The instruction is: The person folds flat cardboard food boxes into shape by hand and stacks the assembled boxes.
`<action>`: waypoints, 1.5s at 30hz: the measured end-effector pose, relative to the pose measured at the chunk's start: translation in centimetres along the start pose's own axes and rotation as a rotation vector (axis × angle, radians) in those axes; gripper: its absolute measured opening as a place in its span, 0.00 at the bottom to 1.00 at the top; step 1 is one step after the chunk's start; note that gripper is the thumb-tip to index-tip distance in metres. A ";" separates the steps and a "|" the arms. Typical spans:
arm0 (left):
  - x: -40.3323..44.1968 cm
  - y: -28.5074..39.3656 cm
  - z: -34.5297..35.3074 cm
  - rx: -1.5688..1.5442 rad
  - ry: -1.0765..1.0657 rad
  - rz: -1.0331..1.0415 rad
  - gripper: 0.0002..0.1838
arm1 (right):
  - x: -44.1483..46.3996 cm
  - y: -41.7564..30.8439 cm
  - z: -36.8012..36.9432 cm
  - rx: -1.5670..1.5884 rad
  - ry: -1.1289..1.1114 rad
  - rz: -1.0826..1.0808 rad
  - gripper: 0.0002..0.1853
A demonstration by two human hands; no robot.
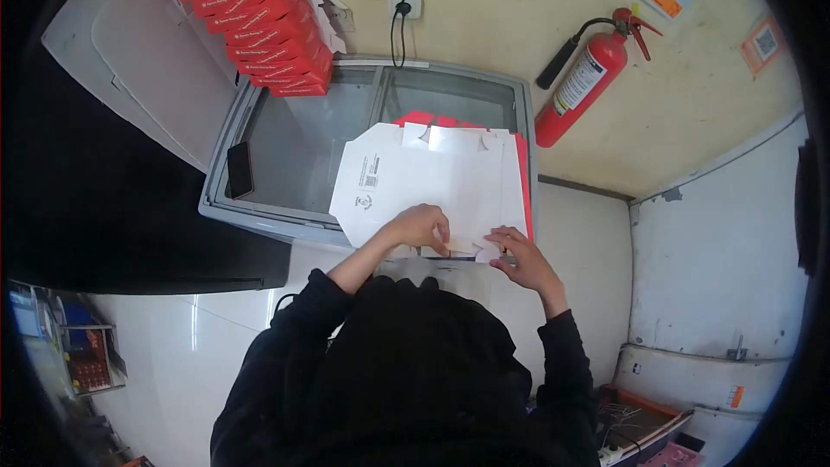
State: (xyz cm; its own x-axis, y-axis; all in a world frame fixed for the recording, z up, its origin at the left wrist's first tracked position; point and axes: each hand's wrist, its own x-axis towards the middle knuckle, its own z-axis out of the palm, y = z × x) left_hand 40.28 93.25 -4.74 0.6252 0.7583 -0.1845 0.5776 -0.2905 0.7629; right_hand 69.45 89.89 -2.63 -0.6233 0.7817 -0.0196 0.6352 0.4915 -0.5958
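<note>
A flat white cardboard box blank (424, 177) with small printing and a code at its left lies on top of a chest freezer (294, 143). Red edges of more box blanks (525, 182) show beneath it. With fingers curled, my left hand (420, 227) pinches the flap along the near edge of the top blank. Close by on the right, my right hand (526, 265) grips a rounded tab (488, 252) at the near corner between thumb and fingers. The far edge has a folded-up flap (458, 139).
Folded red boxes (268, 35) stand in a tall stack at the freezer's back left. A phone (240, 170) lies on the left of the freezer. On the wall are a fire extinguisher (588, 78) and a socket with a black plug (404, 5).
</note>
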 end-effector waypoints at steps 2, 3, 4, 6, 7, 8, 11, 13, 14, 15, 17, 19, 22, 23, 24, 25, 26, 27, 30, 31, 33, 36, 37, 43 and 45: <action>0.9 -1.3 0.4 0.024 -0.082 0.032 0.21 | -0.6 0.7 0.9 -0.032 0.051 -0.018 0.27; 1.2 -1.5 0.3 0.034 -0.125 0.048 0.24 | -0.6 0.8 1.0 -0.017 0.057 -0.014 0.27; 1.5 -1.8 0.1 -0.030 -0.185 0.031 0.24 | -0.7 0.8 1.1 -0.003 0.062 -0.009 0.26; 2.3 -2.2 -1.0 -0.158 -0.298 -0.001 0.24 | -1.0 0.4 0.8 0.015 0.068 -0.003 0.26; 2.6 -2.3 -1.6 -0.171 -0.357 -0.013 0.19 | -1.0 0.3 0.6 0.020 0.071 -0.004 0.26; 2.3 -2.4 -1.8 -0.199 -0.251 -0.012 0.17 | -1.0 0.4 0.5 0.075 0.072 0.018 0.26; 0.9 -1.8 -1.5 -0.143 0.112 0.025 0.12 | -1.0 0.3 0.5 0.208 0.131 0.050 0.24; -0.7 -0.1 -0.3 0.078 0.405 0.100 0.10 | -0.8 -0.1 0.7 0.248 0.245 0.035 0.21; -1.0 0.1 0.5 -0.097 0.486 0.057 0.10 | -0.4 0.2 1.1 0.241 0.351 0.008 0.19; -1.3 0.5 1.0 -0.275 0.564 0.014 0.11 | 0.2 0.2 1.5 0.233 0.457 -0.019 0.18; -1.2 0.9 1.0 -0.554 0.617 -0.158 0.09 | 1.1 0.2 2.1 0.270 0.646 -0.006 0.15; -0.3 0.0 1.0 -0.570 0.605 -0.132 0.09 | 3.4 -2.5 1.7 0.358 0.811 0.072 0.12; 0.0 1.4 0.4 -0.505 0.634 -0.030 0.09 | 6.2 -5.9 0.7 0.005 0.852 -0.010 0.10; 0.0 2.0 0.1 -0.468 0.649 0.011 0.08 | 6.8 -6.3 0.9 -0.077 0.807 -0.063 0.07; 0.0 2.1 0.1 -0.485 0.628 0.017 0.09 | 6.8 -6.3 0.9 -0.060 0.734 -0.074 0.07; 0.2 2.1 0.0 -0.501 0.607 0.026 0.09 | 6.8 -6.1 0.9 -0.045 0.663 -0.086 0.06; 0.3 2.1 -0.2 -0.519 0.587 0.037 0.10 | 6.8 -5.9 0.7 -0.034 0.592 -0.098 0.06; 0.3 2.2 -0.5 -0.554 0.526 -0.016 0.10 | 6.8 -6.2 0.1 -0.059 0.604 -0.125 0.05; -0.4 2.8 -1.9 -0.599 0.378 -0.105 0.11 | 6.9 -6.7 -1.5 -0.098 0.505 -0.130 0.04; -1.1 3.7 -2.9 -0.574 0.356 -0.088 0.11 | 6.9 -6.3 -1.8 -0.089 0.385 -0.083 0.03; -3.5 4.8 -4.4 -0.335 0.440 0.024 0.12 | 6.9 -6.0 -2.2 -0.034 0.300 -0.035 0.04; -7.9 3.9 -5.3 0.077 0.670 0.148 0.12 | 7.7 -5.9 -3.2 0.119 0.384 -0.074 0.06; -8.6 2.7 -5.5 0.042 0.693 0.075 0.11 | 8.1 -5.8 -3.1 0.184 0.390 -0.100 0.07; -8.4 5.7 -7.7 0.225 0.812 -0.382 0.11 | 9.6 -9.2 -2.4 0.098 0.413 -0.215 0.11; -7.3 6.8 -7.1 0.410 0.869 -0.373 0.10 | 10.1 -10.7 -1.6 0.113 0.409 -0.261 0.11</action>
State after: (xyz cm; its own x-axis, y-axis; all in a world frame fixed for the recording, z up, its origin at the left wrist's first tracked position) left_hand 35.96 89.87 6.20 -0.1317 0.9539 0.2698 0.8936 -0.0036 0.4489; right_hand 57.09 93.20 4.85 -0.5105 0.7358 0.4449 0.4140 0.6639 -0.6229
